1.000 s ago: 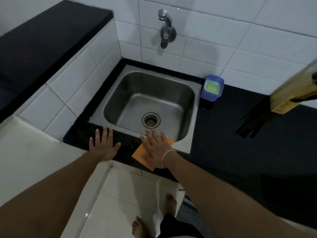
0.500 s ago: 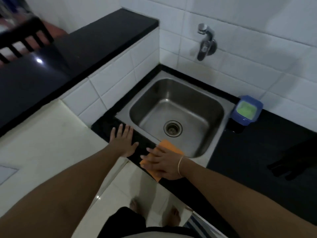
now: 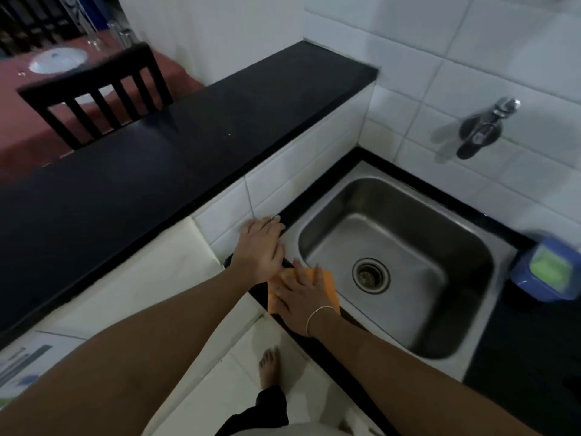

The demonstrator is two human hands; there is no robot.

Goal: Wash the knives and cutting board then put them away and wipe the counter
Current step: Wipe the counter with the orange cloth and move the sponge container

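Two hands: both at near-left corner of sink, side by side, close together.
Foot (image 3: pixel 268 368): bare, on pale floor tiles below counter edge, nearest to cam.
R hand (image 3: pixel 300 295): flat, fingers straight & slightly spread, pressing down on orange cloth (image 3: pixel 327 283); thin bracelet at wrist.
Cloth: lies on front-left rim of sink (image 3: pixel 471 363) where it meets black counter (image 3: pixel 522 379); mostly covered by R hand, right edge hangs over basin side.
L hand (image 3: pixel 262 248): flat, fingers straight & together, holds nothing; rests on narrow black counter strip left of sink, fingertips at white tiled side wall. Thumb side just beside cloth; can't tell if touching.
Basin: steel, round drain (image 3: pixel 371 275) in middle.
Tub (image 3: pixel 548 272): blue, green stuff inside, on counter just right of sink; blurred.
Tap (image 3: pixel 482 130): wall-mounted on white tiles behind sink, blurred.
Ledge (image 3: pixel 173 146): raised black top, left of sink, above tiled side wall.
Far: dark slatted chair (image 3: pixel 94 96) behind ledge, then reddish table w/ white plate (image 3: pixel 56 59).
Knives/board: not seen.
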